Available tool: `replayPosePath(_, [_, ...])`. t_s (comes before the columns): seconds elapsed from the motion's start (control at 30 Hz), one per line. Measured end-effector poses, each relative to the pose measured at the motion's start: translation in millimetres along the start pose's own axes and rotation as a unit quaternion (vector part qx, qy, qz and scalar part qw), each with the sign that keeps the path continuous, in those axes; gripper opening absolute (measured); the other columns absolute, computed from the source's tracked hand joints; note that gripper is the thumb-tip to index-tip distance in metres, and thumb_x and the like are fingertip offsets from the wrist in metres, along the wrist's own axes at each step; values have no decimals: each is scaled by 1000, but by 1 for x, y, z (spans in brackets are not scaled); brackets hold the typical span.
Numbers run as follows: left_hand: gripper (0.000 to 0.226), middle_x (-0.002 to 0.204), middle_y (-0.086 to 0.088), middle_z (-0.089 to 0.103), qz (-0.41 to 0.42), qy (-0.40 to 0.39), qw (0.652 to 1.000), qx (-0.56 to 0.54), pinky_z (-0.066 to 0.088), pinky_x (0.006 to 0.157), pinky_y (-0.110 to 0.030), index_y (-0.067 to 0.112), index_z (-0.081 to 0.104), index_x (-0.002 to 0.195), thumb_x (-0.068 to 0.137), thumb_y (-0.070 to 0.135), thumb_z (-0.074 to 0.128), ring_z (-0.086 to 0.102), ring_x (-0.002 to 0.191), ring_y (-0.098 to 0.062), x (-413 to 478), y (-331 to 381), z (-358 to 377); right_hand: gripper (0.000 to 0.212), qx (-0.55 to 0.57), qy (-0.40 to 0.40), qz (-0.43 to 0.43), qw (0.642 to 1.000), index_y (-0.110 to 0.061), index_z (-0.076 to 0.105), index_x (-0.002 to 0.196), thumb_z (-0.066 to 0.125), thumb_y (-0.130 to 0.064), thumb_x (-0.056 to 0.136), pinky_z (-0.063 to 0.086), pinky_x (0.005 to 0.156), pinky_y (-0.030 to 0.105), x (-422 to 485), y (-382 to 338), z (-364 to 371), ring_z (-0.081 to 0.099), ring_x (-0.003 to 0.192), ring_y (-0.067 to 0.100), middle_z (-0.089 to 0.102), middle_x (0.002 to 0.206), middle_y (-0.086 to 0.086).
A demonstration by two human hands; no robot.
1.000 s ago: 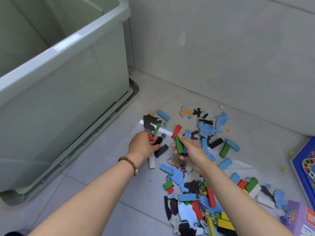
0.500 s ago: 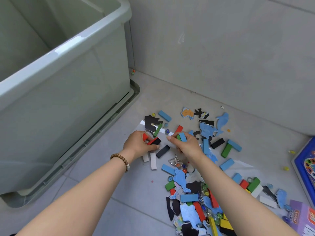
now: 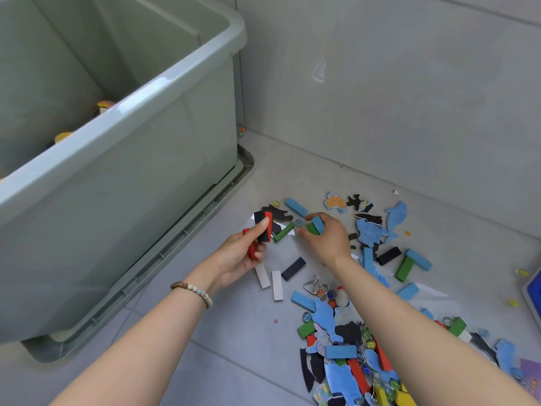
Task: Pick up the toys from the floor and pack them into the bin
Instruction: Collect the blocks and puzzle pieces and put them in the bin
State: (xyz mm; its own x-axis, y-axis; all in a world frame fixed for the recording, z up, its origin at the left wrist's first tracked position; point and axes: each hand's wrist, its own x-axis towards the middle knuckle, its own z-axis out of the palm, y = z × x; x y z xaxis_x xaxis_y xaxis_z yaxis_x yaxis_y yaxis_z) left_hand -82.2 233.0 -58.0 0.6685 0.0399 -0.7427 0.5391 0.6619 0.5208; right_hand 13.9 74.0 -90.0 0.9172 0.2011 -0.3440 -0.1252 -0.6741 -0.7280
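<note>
A large grey-green bin (image 3: 164,92) fills the left, with a few toys showing inside. Coloured blocks, puzzle pieces and marbles litter the floor at centre and lower right. My left hand (image 3: 237,256) is palm up and grips red and black blocks (image 3: 262,230) just off the floor beside the bin. My right hand (image 3: 325,238) is down on the floor, holding a blue and a green block (image 3: 315,225), its fingertips at a green block (image 3: 283,232) and a marble.
The bin stands on its lid (image 3: 187,238), whose rim juts out along the floor. A grey wall (image 3: 395,98) closes off the back. White blocks (image 3: 276,285), a black block (image 3: 293,268) and a metal puzzle (image 3: 314,285) lie near my wrists. A blue box (image 3: 534,291) is at the right edge.
My left hand has turned palm up and lifted with its red and black blocks. My right hand has moved left and farther out to the green block.
</note>
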Motion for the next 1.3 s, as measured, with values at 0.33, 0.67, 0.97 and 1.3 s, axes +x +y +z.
replayPosePath(0.33, [35, 73, -2, 54, -14, 23, 1000, -7, 45, 49, -13, 5, 57, 104, 81, 29, 68, 45, 60, -7, 6, 0, -3, 24, -129, -16, -59, 990, -32, 61, 106, 65, -38, 83, 31, 50, 20, 4, -3, 4, 52, 74, 14, 62, 99, -5])
replayPosePath(0.67, [32, 85, -4, 57, 10, 24, 999, 40, 47, 54, -14, 5, 65, 96, 77, 31, 70, 46, 65, -8, 10, 1, -12, 26, -224, -13, -133, 965, -22, 57, 111, 53, -38, 90, 45, 68, 30, 7, 1, 8, 60, 89, 24, 66, 99, 3])
replayPosePath(0.97, [29, 75, 2, 58, 33, 37, 995, 83, 46, 54, -13, 6, 65, 98, 83, 30, 68, 45, 61, -7, 6, 7, -1, 27, -79, -15, -72, 994, -10, 54, 104, 55, -34, 91, 46, 61, 30, 7, 0, -3, 56, 74, 19, 61, 86, 4])
replayPosePath(1.3, [22, 77, 5, 59, 174, -61, 970, 160, 40, 58, -14, 14, 63, 87, 82, 35, 66, 41, 58, -6, -97, 124, 74, 21, 376, -93, 43, 921, -17, 56, 78, 55, -33, 92, 31, 45, 15, -25, -153, -109, 35, 40, 5, 45, 55, -7])
